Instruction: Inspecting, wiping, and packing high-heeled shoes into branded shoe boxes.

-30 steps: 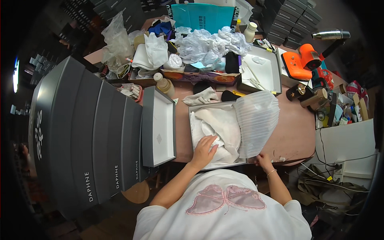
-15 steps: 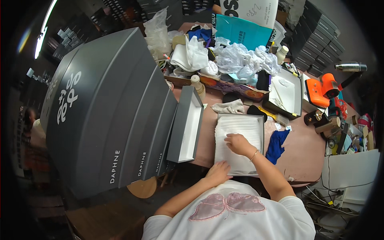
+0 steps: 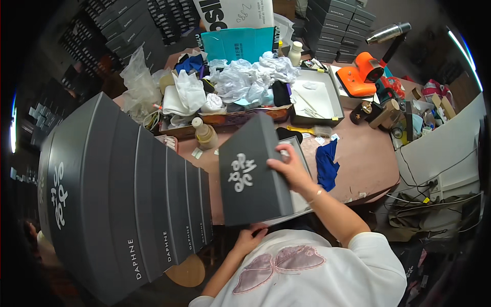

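Landmark: dark grey lid (image 3: 253, 171). Left of it stood a stack of grey boxes (image 3: 123, 204). Left hand (image 3: 249, 238) gripped the lid's near edge, right hand (image 3: 289, 166) its right edge, over the box base (image 3: 302, 153); its contents hidden. Should lower level, corners aligned. Beyond it, an open box (image 3: 319, 97) held white paper.

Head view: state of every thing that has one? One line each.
Dark grey lid: tilted over the box, gripped at far and near edges.
Box: mostly covered by the lid, not fully shut.
Right hand: gripping the lid's far edge.
Left hand: holding the lid's near edge.
Open tray box: uncovered, white paper inside.
Blue cloth: crumpled, loose on the table.
Bottle: upright, capped.
Grey box stack: shut.
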`<state>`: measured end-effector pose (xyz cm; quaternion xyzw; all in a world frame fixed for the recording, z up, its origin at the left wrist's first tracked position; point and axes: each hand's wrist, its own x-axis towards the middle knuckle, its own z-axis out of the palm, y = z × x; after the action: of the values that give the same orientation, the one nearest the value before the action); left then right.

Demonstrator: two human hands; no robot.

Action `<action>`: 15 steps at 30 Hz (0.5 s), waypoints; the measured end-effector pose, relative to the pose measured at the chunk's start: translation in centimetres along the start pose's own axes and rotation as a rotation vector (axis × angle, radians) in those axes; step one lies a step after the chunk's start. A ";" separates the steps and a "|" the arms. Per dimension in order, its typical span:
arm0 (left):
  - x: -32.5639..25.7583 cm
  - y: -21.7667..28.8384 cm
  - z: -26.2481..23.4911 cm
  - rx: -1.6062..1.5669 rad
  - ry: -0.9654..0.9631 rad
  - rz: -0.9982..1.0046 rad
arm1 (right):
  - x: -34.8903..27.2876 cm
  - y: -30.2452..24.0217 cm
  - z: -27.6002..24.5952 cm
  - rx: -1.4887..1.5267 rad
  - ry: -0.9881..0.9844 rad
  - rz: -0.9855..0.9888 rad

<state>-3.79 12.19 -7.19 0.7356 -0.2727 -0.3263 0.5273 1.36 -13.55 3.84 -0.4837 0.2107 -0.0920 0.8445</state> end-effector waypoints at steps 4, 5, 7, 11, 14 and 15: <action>-1.5 -6.2 -1.9 -0.377 0.197 -0.331 | -4.5 1.0 -16.0 -0.462 0.119 0.167; -0.3 -6.2 -2.7 -0.471 0.160 -0.489 | -5.3 3.4 -18.7 -0.694 0.177 0.189; 3.2 -1.5 -2.9 -0.493 0.346 -0.495 | -6.2 4.4 -17.2 -0.570 0.279 0.203; 7.1 -2.9 -1.8 -0.356 0.276 -0.291 | -5.7 5.1 -15.6 -1.184 0.310 0.029; 9.4 -2.3 0.6 -0.270 0.302 -0.166 | -5.9 5.6 -16.7 -1.038 0.316 0.012; 9.2 -1.6 0.7 -0.328 0.286 -0.206 | -6.1 6.0 -17.0 -1.045 0.344 -0.029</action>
<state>1.63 5.38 -10.63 0.7029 -0.0624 -0.3108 0.6367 -11.96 -21.47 -7.17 -0.8194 0.3569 -0.0645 0.4439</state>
